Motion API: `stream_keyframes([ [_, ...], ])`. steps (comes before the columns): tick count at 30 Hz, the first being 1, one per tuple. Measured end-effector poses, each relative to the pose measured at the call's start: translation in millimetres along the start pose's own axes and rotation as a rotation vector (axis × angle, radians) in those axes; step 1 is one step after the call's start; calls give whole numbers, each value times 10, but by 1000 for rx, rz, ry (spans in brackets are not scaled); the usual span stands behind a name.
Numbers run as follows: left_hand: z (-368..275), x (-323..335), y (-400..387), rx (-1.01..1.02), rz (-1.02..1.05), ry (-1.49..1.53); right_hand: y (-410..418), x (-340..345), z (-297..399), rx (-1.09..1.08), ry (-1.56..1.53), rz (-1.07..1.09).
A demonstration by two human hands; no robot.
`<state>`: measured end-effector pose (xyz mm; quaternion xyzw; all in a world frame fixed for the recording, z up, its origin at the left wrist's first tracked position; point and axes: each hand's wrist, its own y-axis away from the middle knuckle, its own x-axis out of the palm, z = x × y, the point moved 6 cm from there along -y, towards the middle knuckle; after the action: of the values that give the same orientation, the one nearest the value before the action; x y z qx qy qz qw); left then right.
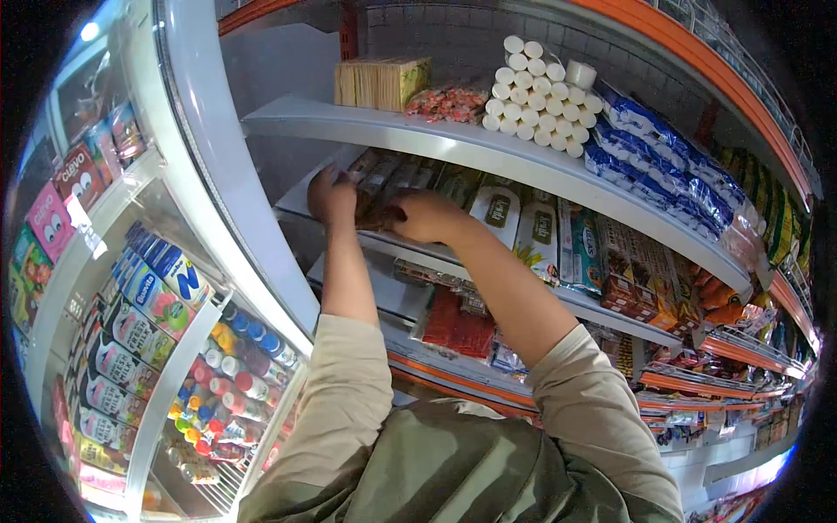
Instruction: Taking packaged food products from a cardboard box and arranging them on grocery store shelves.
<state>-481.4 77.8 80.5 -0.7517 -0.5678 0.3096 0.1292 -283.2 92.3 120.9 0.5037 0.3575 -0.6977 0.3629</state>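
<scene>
Both hands reach onto a middle metal shelf [418,245] stocked with flat packets. My left hand [332,195] is at the shelf's left end, its fingers bent beside dark clear-wrapped packets [379,171]. Close to its right, my right hand [422,216] curls over the front of the same row, its fingertips at a dark brown item. Whether either hand grips anything is hard to tell, as fingers and shadow hide the contact. Right of my right hand lie a white packet [498,208] with a dark green label and a similar packet [539,232] with green leaves printed on it.
Above, a shelf [431,135] holds a block of wooden sticks [380,84], small wrapped candies [448,104], stacked white rolls [536,98] and blue packs [654,163]. A glass-door drinks cooler [196,163] stands at left. Red packets [458,323] lie on a lower shelf.
</scene>
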Motion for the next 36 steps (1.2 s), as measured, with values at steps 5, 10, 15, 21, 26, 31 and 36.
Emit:
stream_keyframes([
  [5,-85,-39,253,140,-161,-112,28,-56,-130,-33,-36,3],
  [10,-72,-96,307,86,-140,-172,123,-39,-18,-35,94,-2],
  [15,-76,-4,297,227,-163,-249,3,154,-139,0,133,-68],
  [21,0,-49,322,76,-89,-183,234,-31,80,-75,37,-165],
  [26,-481,-388,531,293,-274,-9,530,-172,-227,198,142,-75],
  [31,-881,-63,844,392,431,315,634,50,-217,164,415,-93],
  [36,-699,217,1049,660,474,-34,588,148,-246,139,378,-159],
])
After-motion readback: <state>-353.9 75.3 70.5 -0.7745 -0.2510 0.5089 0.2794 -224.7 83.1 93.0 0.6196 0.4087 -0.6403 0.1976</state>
